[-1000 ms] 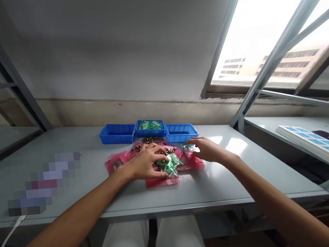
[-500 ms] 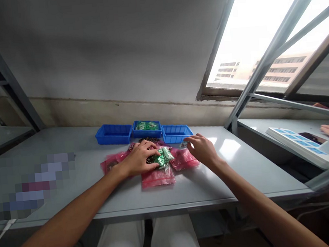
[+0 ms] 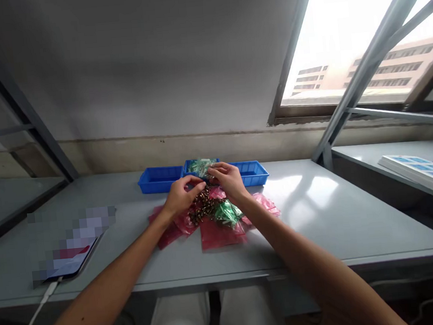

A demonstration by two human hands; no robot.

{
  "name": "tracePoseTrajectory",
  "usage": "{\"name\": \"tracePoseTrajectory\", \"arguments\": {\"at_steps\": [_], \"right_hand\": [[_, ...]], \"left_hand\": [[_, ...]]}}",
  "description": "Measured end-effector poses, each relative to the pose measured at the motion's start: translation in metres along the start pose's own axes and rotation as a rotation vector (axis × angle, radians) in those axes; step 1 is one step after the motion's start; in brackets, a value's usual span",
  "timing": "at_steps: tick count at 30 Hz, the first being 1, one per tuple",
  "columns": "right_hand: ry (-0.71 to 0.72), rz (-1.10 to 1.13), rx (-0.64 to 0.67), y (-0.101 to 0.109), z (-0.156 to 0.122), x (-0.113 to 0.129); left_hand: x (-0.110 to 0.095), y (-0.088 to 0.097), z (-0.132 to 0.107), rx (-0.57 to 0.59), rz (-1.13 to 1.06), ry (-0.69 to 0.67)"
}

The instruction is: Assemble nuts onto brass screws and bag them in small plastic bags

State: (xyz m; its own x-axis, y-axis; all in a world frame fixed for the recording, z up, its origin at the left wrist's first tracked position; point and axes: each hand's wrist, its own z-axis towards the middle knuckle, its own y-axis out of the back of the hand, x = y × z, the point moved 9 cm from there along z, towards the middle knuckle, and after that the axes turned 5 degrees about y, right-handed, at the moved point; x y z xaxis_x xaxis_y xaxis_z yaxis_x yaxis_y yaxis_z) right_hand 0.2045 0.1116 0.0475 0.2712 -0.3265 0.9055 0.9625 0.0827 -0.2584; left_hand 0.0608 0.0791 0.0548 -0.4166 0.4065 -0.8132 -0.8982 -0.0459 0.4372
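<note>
Head view showed our left hand (image 3: 179,195) and right hand (image 3: 228,178) pinching one small clear plastic packet of green parts (image 3: 200,167). It looked light, limp and slippery, so we judged its edges the best grip.

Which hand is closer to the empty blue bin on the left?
The left hand. It hovers just in front of the bin, near its right end; the right hand is farther right, by the middle bin.

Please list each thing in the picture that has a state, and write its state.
Left hand: raised over the pile, fingers pinched on something small.
Right hand: fingers pinched, close to the left hand.
Left bin: looks empty.
Middle bin: holds green packets.
Right bin: looks empty.
Pink bags: lying flat on the table.
Phone: cable plugged in.
</note>
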Motion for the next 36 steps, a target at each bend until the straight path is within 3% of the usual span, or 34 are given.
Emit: {"name": "tracePoseTrajectory", "arguments": {"at_steps": [2,5,11,13,15,17,20,22,24,27,30,33,36], "right_hand": [[-0.011,0.058,0.028,-0.006,-0.008,-0.005],[-0.031,0.021,0.118,-0.011,-0.022,-0.007],[-0.087,-0.052,0.18,-0.005,-0.029,-0.009],[-0.055,-0.116,0.155,-0.001,-0.027,-0.004],[0.075,-0.252,0.086,0.005,-0.025,0.011],[0.192,-0.386,0.038,0.007,-0.027,0.027],[0.059,-0.334,0.166,-0.003,-0.032,0.018],[-0.055,-0.207,0.25,-0.01,-0.036,0.006],[-0.054,-0.15,0.235,-0.009,-0.036,0.004],[-0.003,-0.157,0.175,-0.001,-0.032,0.004],[-0.021,-0.137,0.153,0.002,-0.03,0.004],[-0.042,-0.139,0.166,0.001,-0.03,0.005],[-0.014,-0.218,0.161,0.003,-0.03,0.005]], "left_hand": [[0.01,0.012,0.004,-0.084,-0.078,0.066],[0.012,0.022,0.005,-0.169,-0.149,0.062],[0.012,0.002,0.005,0.042,-0.308,0.11],[0.016,0.004,0.005,0.024,-0.326,0.124],[0.019,0.011,0.006,-0.034,-0.286,0.107],[0.01,0.023,0.002,-0.16,-0.166,0.009],[-0.023,0.032,-0.014,-0.324,0.101,-0.265],[-0.043,0.021,-0.024,-0.295,0.25,-0.403],[-0.051,0.011,-0.028,-0.239,0.315,-0.451],[-0.043,0.011,-0.023,-0.224,0.228,-0.382],[-0.016,0.02,-0.009,-0.237,-0.02,-0.16],[0.007,0.014,0.001,-0.14,-0.195,0.026],[0.012,0.011,0.004,-0.094,-0.253,0.043]]}}
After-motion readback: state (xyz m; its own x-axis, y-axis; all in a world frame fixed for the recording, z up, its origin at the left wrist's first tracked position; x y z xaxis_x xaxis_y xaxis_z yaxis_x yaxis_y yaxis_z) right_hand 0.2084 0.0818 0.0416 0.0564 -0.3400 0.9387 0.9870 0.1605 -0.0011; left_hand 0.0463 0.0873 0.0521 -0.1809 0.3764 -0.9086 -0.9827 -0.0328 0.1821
